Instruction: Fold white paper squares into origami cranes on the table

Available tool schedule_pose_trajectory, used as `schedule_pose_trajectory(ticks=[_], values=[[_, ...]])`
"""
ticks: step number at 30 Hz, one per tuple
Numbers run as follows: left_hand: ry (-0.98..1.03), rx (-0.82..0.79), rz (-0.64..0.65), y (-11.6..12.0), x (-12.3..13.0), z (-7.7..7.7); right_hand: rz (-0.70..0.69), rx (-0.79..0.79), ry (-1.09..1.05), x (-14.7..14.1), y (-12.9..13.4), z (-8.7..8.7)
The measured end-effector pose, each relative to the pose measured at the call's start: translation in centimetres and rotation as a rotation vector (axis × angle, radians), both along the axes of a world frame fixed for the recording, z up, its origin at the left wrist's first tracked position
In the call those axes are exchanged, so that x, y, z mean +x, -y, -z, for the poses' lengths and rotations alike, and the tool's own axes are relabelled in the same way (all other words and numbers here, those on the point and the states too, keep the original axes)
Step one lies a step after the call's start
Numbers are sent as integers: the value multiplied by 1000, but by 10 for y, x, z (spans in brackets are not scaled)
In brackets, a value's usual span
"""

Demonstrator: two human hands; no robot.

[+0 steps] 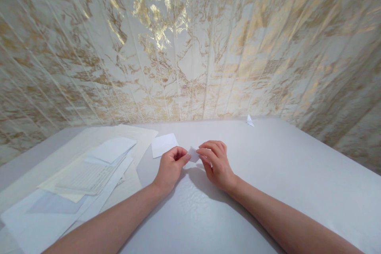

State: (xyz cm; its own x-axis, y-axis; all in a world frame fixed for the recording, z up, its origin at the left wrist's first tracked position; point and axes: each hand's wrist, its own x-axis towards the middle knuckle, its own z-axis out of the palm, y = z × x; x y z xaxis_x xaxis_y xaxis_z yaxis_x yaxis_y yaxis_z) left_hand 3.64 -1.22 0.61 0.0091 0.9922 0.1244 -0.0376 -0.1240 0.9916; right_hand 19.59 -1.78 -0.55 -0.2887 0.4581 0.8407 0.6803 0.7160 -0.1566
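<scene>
A small folded white paper (193, 154) is held up between my two hands, just above the table. My left hand (172, 166) pinches its left side between thumb and fingers. The fingertips of my right hand (216, 162) grip its right edge, with the thumb lower down. Behind my left hand lies a flat white paper square (163, 145), its near right part covered by the hand.
Loose sheets and envelopes (110, 150) overlap on the left of the pale table (190, 214), among them a sheet with writing (86, 176). A small folded white paper piece (250, 120) stands at the back right, near the gold-patterned curtain (184, 47).
</scene>
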Motion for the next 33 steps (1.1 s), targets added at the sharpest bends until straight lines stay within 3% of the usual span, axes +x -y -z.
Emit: schedule_pose_trajectory(ticks=[20, 33], values=[[35, -12, 9, 0, 2, -1, -38, -17, -21, -1, 2, -3], [10, 27, -32, -3, 2, 2, -37, -200, -83, -1, -4, 5]])
